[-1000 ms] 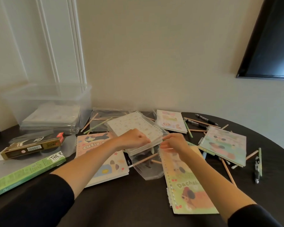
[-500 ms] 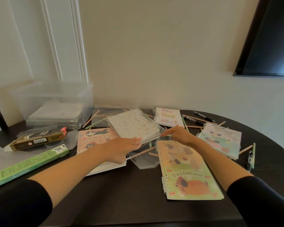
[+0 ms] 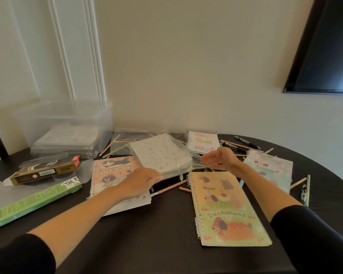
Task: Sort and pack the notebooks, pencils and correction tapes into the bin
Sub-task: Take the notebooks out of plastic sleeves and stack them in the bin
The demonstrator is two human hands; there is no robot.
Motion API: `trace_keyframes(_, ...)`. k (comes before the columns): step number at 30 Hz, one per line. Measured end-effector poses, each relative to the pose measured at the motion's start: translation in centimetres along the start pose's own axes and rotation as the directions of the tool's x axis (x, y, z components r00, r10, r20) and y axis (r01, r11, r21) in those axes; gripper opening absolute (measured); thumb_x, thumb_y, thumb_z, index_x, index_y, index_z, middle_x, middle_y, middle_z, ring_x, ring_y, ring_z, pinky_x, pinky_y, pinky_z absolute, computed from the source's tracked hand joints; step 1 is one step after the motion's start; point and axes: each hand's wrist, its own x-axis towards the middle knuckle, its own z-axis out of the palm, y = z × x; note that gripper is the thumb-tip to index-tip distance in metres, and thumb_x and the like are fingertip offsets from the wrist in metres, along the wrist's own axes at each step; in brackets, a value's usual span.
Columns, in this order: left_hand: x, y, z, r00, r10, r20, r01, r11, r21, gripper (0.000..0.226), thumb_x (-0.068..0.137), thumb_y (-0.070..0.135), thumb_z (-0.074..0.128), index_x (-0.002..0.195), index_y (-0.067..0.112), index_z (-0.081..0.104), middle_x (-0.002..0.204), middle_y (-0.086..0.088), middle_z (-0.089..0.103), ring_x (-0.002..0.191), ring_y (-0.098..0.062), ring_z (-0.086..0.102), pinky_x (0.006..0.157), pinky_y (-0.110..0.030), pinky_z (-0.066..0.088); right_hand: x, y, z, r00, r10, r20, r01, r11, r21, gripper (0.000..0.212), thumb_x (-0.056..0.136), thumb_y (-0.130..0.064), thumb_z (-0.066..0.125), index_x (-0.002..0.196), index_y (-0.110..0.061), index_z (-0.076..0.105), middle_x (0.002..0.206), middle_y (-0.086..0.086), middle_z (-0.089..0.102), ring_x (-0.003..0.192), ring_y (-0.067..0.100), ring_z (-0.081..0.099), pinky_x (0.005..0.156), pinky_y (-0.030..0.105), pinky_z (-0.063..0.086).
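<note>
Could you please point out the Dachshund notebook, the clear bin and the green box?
Dachshund notebook (image 3: pixel 230 209): head view, middle of its cover.
clear bin (image 3: pixel 67 115): head view, its upper front wall.
green box (image 3: pixel 34 202): head view, middle of its top face.

A: What's in the bin (image 3: pixel 53 119)?
B: Blurred, can't tell. Green box (image 3: pixel 34 202) cut by left edge.
A: And the left hand (image 3: pixel 141 180)?
B: Fingertips hidden under the wrapped notebook (image 3: pixel 160 155), grip unclear.
</note>
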Motion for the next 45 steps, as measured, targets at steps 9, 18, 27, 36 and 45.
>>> trace_keyframes(9,0.8,-0.6,-0.6,0.970,-0.235,0.060,0.236,0.856,-0.460,0.028,0.097,0.031,0.044,0.105,0.020,0.068,0.126,0.001,0.056,0.120,-0.017,0.048,0.100,-0.033,0.038,0.7,2.3,-1.3,1.000,0.010,0.009,-0.012,0.954,0.300,0.048,0.063,0.012,0.028,0.088,0.007,0.068,0.101,0.022,0.068,0.093,0.029,0.066,0.074,0.031,0.054)
trace_keyframes(18,0.4,-0.4,-1.0,0.966,-0.253,0.054,0.242,0.810,-0.534,0.030,0.098,0.028,0.042,0.097,0.018,0.071,0.122,-0.004,0.060,0.112,-0.019,0.054,0.103,-0.045,0.040,1.0,1.7,1.3,0.934,-0.327,-0.142,0.250,0.885,-0.393,0.031,0.094,-0.017,0.050,0.071,-0.005,0.068,0.074,0.002,0.062,0.070,0.009,0.052,0.068,0.022,0.038)
trace_keyframes(27,0.9,0.6,-0.8,0.827,-0.312,-0.467,0.266,0.950,-0.164,0.038,0.095,0.022,0.045,0.061,0.009,0.059,0.069,-0.005,0.059,0.068,-0.019,0.054,0.068,-0.032,0.039,2.1,0.5,4.5,0.861,-0.381,-0.338,0.148,0.822,-0.550,0.033,0.098,-0.021,0.040,0.091,-0.001,0.066,0.089,0.021,0.065,0.088,0.036,0.059,0.081,0.038,0.043)
trace_keyframes(36,2.3,1.0,0.1,0.747,-0.459,-0.481,0.494,0.867,-0.060,0.034,0.099,0.023,0.038,0.069,0.007,0.044,0.075,-0.005,0.047,0.072,-0.021,0.044,0.062,-0.030,0.030,3.2,0.9,6.2,0.896,-0.230,-0.380,-0.084,0.753,-0.653,0.026,0.094,-0.004,0.036,0.107,-0.003,0.059,0.098,0.015,0.061,0.094,0.030,0.057,0.067,0.029,0.038)
trace_keyframes(45,4.1,-0.2,-1.0,0.671,-0.695,-0.258,0.669,0.718,-0.193,0.053,0.094,0.025,0.047,0.135,0.001,0.024,0.128,-0.020,0.047,0.110,-0.037,0.052,0.084,-0.039,0.042,4.1,0.6,6.6,0.867,0.091,-0.489,-0.223,0.950,-0.218,0.029,0.086,-0.011,0.056,0.059,-0.007,0.044,0.070,0.014,0.058,0.068,0.027,0.057,0.060,0.029,0.046)
